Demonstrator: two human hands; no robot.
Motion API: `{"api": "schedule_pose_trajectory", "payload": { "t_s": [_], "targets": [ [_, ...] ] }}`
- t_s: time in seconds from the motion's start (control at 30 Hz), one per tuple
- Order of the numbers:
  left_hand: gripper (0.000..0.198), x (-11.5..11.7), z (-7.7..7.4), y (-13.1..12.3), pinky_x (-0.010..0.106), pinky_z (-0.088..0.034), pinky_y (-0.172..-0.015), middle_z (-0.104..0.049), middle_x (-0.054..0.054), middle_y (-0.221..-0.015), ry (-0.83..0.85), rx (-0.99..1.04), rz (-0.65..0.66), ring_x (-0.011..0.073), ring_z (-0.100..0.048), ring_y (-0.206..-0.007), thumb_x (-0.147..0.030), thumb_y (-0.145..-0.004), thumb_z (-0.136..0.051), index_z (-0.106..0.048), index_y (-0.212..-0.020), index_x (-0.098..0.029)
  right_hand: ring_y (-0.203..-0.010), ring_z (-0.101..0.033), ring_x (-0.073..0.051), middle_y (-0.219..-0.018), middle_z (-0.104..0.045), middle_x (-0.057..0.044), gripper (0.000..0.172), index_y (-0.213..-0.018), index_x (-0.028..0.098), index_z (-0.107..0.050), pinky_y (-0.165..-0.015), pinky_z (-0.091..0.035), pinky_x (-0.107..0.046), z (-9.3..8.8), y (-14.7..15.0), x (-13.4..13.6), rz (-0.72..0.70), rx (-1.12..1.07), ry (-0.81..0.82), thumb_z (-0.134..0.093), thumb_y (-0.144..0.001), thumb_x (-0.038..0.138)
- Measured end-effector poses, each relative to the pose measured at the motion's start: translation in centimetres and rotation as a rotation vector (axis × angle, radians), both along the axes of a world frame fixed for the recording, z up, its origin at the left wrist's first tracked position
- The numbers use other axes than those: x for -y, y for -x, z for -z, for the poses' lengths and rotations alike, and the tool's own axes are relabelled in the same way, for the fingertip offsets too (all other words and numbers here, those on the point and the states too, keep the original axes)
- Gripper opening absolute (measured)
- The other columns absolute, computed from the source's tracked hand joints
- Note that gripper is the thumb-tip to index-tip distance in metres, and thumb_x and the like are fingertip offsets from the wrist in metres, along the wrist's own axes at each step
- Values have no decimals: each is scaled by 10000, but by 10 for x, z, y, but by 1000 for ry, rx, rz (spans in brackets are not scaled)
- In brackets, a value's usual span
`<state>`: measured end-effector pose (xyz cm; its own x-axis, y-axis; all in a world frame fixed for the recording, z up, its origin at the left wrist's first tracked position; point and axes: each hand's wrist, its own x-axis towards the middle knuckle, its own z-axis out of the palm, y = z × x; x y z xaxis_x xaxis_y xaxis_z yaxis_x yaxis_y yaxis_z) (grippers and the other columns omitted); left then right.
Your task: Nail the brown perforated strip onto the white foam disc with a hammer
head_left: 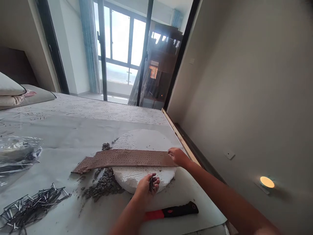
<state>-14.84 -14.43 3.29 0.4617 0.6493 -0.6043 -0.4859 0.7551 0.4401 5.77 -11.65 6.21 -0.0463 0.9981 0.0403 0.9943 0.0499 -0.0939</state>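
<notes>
Our left hand (146, 186) cups nails (151, 184); our right hand (180, 157), grip unclear, touches the brown strip (132, 158). Let's keep that strip flat on the white foam (149, 138)

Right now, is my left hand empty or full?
Full, or at least not empty: dark nails show bunched between the curled fingers of your left hand.

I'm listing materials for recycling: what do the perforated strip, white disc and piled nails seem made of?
The perforated strip: matte brown, perhaps fibreboard or wood, given its flat surface and ragged left end; hard to be sure. The white disc: probably polystyrene foam, matte, with a pitted, crumbly edge. The piled nails: likely steel, with bright glints on grey shafts.
</notes>
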Motion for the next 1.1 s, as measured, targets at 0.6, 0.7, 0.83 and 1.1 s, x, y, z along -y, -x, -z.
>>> {"api": "schedule_pose_trajectory", "payload": {
  "t_s": [0.6, 0.7, 0.83, 1.1],
  "targets": [
    [47, -1, -6, 1, 114, -328, -360, -558, 12, -565, -14, -69, 28, 45, -474, -399, -110, -840, -442, -470, -867, -138, -929, -612, -216, -994, -642, -176, 252, -949, 78, -649, -772, -428, -276, 37, -25, -31, -29, 377, 169, -446, -806, 40],
    [59, -1, -6, 2, 113, -327, -358, -555, 13, -568, -16, -75, 29, 48, -480, -406, -115, -846, -432, -469, -887, -136, -923, -612, -212, -1002, -632, -178, 253, -962, 75, -636, -760, -432, -271, 37, -25, -31, -20, 394, 172, -439, -810, 33],
    [62, -1, -3, 3, 119, -345, -370, -550, 18, -570, -37, -56, 22, 53, -488, -419, -116, -842, -438, -472, -892, -128, -907, -614, -208, -994, -622, -182, 238, -970, 65, -628, -737, -434, -251, 38, -22, -32, -6, 412, 186, -477, -791, 24],
    [74, 0, -5, 4, 117, -334, -363, -557, 19, -592, -18, -67, 30, 50, -490, -419, -111, -831, -448, -476, -895, -136, -899, -613, -221, -1013, -608, -195, 218, -946, 55, -635, -753, -429, -264, 36, -20, -35, 22, 413, 187, -511, -768, 45]
  ]
}}
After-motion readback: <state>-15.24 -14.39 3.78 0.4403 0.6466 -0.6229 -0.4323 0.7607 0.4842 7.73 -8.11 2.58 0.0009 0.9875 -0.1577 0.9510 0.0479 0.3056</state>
